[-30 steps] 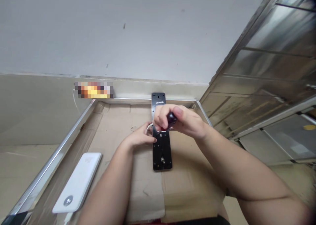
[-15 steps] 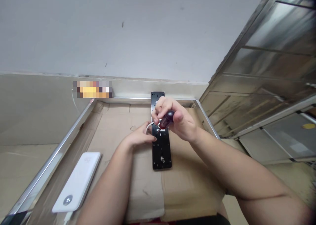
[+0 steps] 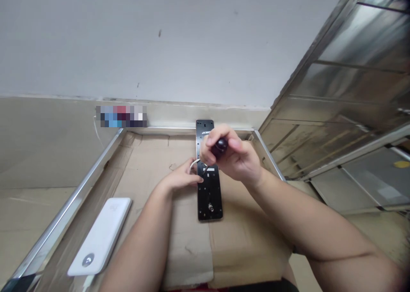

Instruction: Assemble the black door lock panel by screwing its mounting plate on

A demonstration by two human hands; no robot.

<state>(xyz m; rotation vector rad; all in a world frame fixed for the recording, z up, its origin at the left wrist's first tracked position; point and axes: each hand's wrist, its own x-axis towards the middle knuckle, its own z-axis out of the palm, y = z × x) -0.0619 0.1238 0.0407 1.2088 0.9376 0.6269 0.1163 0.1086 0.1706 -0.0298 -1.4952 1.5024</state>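
The right hand (image 3: 235, 157) grips a dark screwdriver (image 3: 221, 146), its fingers hiding the tip, over a black metal plate (image 3: 209, 204) mid-cardboard (image 3: 188, 245); the left hand (image 3: 181, 176) curls at the plate's edge by a white wire (image 3: 193, 164), its grip unclear.

Bare L hand (image 3: 181, 177) & R hand (image 3: 235, 157), bare forearms (image 3: 315, 226), dark garment (image 3: 262, 287) just showing at bottom edge.

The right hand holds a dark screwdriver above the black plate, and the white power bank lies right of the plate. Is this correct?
No: the head view shows the white power bank left of the black plate. The right hand and dark screwdriver are as you say.
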